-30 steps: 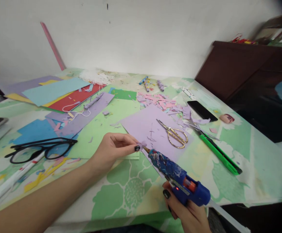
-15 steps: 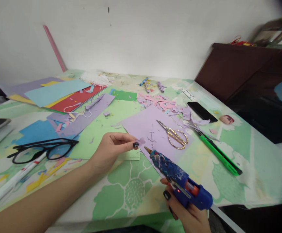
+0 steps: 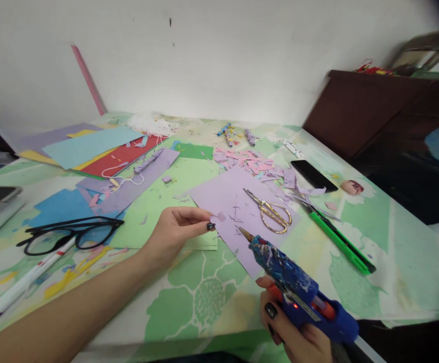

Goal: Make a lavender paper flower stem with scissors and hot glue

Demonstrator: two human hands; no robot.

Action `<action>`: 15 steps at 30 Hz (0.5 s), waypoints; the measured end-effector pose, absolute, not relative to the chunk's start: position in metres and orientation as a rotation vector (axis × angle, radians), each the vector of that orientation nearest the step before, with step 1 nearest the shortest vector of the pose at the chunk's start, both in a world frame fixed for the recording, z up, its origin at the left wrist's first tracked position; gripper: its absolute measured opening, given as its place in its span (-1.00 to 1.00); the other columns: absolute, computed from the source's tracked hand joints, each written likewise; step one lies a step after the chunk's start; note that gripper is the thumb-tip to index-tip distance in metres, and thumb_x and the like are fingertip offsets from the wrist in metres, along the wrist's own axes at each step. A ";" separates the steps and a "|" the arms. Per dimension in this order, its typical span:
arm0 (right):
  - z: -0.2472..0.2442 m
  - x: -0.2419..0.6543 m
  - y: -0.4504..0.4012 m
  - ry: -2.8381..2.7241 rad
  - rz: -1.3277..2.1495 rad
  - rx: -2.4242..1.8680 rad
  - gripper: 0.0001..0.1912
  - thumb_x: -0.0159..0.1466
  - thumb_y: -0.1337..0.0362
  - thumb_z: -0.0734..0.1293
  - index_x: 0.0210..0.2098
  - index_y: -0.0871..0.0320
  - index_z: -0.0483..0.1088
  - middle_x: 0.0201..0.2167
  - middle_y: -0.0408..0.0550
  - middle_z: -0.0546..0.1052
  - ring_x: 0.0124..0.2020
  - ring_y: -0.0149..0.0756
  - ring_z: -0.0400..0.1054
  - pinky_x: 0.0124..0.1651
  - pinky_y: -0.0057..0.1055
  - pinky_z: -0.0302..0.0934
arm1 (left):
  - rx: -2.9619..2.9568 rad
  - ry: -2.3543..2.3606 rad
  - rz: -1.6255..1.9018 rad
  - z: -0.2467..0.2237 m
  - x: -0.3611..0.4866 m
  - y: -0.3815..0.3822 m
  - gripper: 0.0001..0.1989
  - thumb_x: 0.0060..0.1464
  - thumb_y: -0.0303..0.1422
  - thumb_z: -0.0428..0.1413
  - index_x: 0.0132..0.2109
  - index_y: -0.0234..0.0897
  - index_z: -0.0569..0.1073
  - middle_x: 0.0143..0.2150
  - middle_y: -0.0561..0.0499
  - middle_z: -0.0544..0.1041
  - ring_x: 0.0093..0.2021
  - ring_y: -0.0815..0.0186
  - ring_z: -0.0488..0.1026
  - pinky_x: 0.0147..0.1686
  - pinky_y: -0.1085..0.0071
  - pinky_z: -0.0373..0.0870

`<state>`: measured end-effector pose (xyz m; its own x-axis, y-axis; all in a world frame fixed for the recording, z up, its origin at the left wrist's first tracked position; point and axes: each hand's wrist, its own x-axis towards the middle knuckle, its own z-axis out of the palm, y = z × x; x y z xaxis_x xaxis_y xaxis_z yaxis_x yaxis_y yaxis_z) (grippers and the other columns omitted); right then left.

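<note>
Between thumb and fingers, my left hand (image 3: 179, 228) pinches a small purple paper cutout (image 3: 218, 218) with rounded edges. My right hand (image 3: 293, 325) is wrapped round the handle of a blue hot glue gun (image 3: 285, 275), smeared with dried glue and showing a small red light. The gun's nozzle points up and left, a short way to the right of the cutout and apart from it. Below both lies a light purple sheet (image 3: 212, 190) with thin scraps on it. Gold-handled scissors (image 3: 274, 214) rest on that sheet.
A green utility knife (image 3: 340, 242) and a black phone (image 3: 313, 175) lie to the right. Black glasses (image 3: 70, 234) and a white pen (image 3: 26, 285) are at the left. Paper scraps (image 3: 245, 161), coloured sheets (image 3: 91, 143) and white string (image 3: 153, 124) spread across the back.
My right hand has drawn the glue gun right and slightly down, widening the gap between nozzle and cutout. My left hand stays almost in place, still pinching the paper.
</note>
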<state>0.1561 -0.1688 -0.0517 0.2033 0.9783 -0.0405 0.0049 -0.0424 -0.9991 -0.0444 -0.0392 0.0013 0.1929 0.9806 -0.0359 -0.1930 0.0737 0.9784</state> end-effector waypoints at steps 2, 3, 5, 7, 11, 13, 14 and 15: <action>-0.052 0.156 -0.169 -1.045 1.088 -1.338 -0.65 0.11 0.05 0.36 -0.21 0.14 0.47 -0.58 -0.06 0.44 -0.66 -0.40 0.19 -0.67 -0.48 0.11 | 1.123 0.952 1.119 0.000 -0.045 -0.039 -0.95 -0.19 -0.46 0.26 -0.46 -0.30 0.55 -0.40 -0.01 0.58 -0.34 0.30 0.49 -0.24 0.39 0.40; -0.052 0.156 -0.169 -1.044 1.091 -1.337 -0.65 0.11 0.04 0.35 -0.21 0.13 0.47 -0.58 -0.06 0.44 -0.66 -0.40 0.19 -0.67 -0.48 0.10 | 1.132 0.949 1.125 -0.001 -0.045 -0.039 -0.96 -0.19 -0.47 0.26 -0.47 -0.30 0.53 -0.40 -0.01 0.57 -0.35 0.32 0.48 -0.26 0.40 0.39; -0.053 0.156 -0.169 -1.038 1.092 -1.337 -0.65 0.11 0.04 0.36 -0.20 0.12 0.46 -0.57 -0.06 0.45 -0.66 -0.39 0.19 -0.68 -0.48 0.10 | 1.155 0.939 1.144 -0.002 -0.045 -0.038 -0.95 -0.17 -0.49 0.23 -0.49 -0.30 0.50 -0.40 0.01 0.54 -0.36 0.35 0.46 -0.28 0.43 0.37; -0.054 0.156 -0.169 -1.030 1.088 -1.340 -0.66 0.10 0.05 0.36 -0.21 0.12 0.46 -0.56 -0.05 0.45 -0.65 -0.38 0.21 -0.67 -0.48 0.12 | 1.179 0.927 1.165 -0.004 -0.046 -0.038 -0.93 -0.16 -0.51 0.21 -0.51 -0.31 0.46 -0.40 0.03 0.51 -0.38 0.38 0.43 -0.32 0.47 0.34; -0.056 0.157 -0.169 -1.017 1.084 -1.347 -0.67 0.08 0.09 0.38 -0.21 0.13 0.46 -0.54 -0.04 0.47 -0.62 -0.36 0.25 -0.66 -0.47 0.14 | 1.200 0.948 1.192 -0.003 -0.046 -0.039 -0.90 -0.16 -0.50 0.20 -0.52 -0.31 0.42 -0.44 0.04 0.47 -0.41 0.40 0.38 -0.36 0.48 0.29; -0.056 0.157 -0.169 -1.024 1.079 -1.346 -0.67 0.08 0.09 0.38 -0.21 0.14 0.47 -0.52 -0.03 0.48 -0.61 -0.36 0.26 -0.65 -0.46 0.14 | 1.198 0.965 1.202 -0.001 -0.046 -0.039 -0.89 -0.17 -0.48 0.21 -0.53 -0.31 0.41 -0.45 0.04 0.46 -0.41 0.39 0.37 -0.36 0.46 0.29; -0.057 0.157 -0.169 -1.031 1.073 -1.343 -0.67 0.09 0.10 0.38 -0.21 0.14 0.47 -0.52 -0.02 0.48 -0.62 -0.36 0.26 -0.65 -0.46 0.14 | 1.193 0.973 1.204 -0.001 -0.046 -0.039 -0.89 -0.18 -0.46 0.22 -0.53 -0.31 0.41 -0.46 0.03 0.46 -0.42 0.38 0.38 -0.36 0.46 0.29; -0.057 0.157 -0.168 -1.041 1.061 -1.338 -0.68 0.09 0.10 0.37 -0.21 0.14 0.47 -0.51 -0.02 0.49 -0.62 -0.36 0.26 -0.65 -0.46 0.14 | 1.186 0.980 1.206 0.000 -0.046 -0.039 -0.88 -0.19 -0.45 0.23 -0.53 -0.31 0.41 -0.46 0.03 0.46 -0.42 0.38 0.38 -0.36 0.45 0.29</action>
<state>0.1567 -0.1685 -0.0568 0.2174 0.9756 -0.0292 0.0105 -0.0322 -0.9994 -0.0456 -0.0386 0.0000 0.1316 0.9901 0.0498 -0.1538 -0.0293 0.9877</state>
